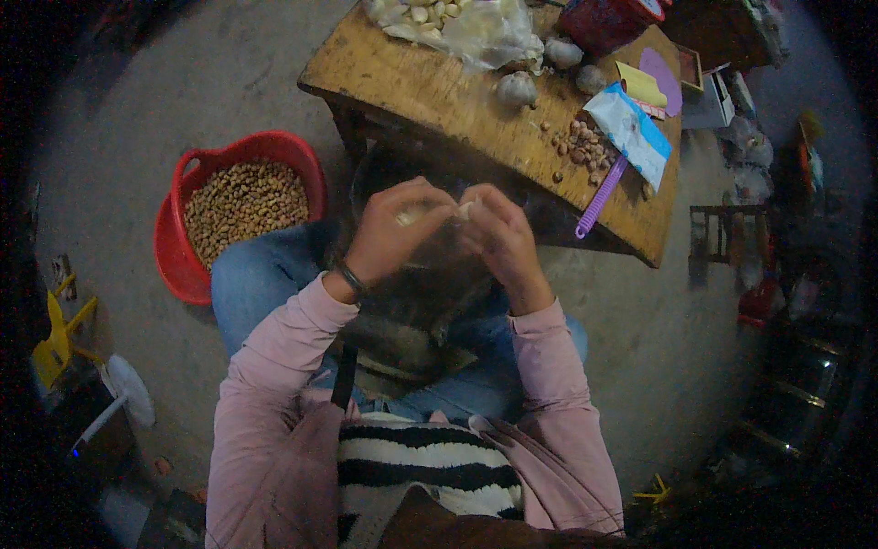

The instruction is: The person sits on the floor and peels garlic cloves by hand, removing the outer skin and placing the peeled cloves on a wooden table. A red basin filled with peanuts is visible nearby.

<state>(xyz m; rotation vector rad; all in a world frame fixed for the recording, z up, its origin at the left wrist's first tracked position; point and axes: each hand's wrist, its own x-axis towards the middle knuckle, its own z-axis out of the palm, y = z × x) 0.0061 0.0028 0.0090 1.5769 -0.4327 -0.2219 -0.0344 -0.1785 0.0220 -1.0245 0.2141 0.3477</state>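
In front of my body, above a dark container between my knees, my left hand point(405, 223) is curled around a pale piece that looks like garlic. My right hand point(501, 230) meets it at the fingertips, pinching a small whitish garlic clove point(466, 209) with loose skin. Both hands are slightly blurred. Beyond them on the wooden table point(425, 89) lie a whole garlic bulb point(516, 89), two more bulbs behind it, and a plastic bag point(494, 31) beside peeled garlic cloves point(432, 12).
A red plastic basket point(315, 171) of nuts or beans point(247, 202) stands left of my knee. On the table are small brown nuts point(583, 144), a blue-white packet point(631, 134), a purple handle point(602, 197) and a red container point(603, 24). A yellow object point(51, 343) is far left.
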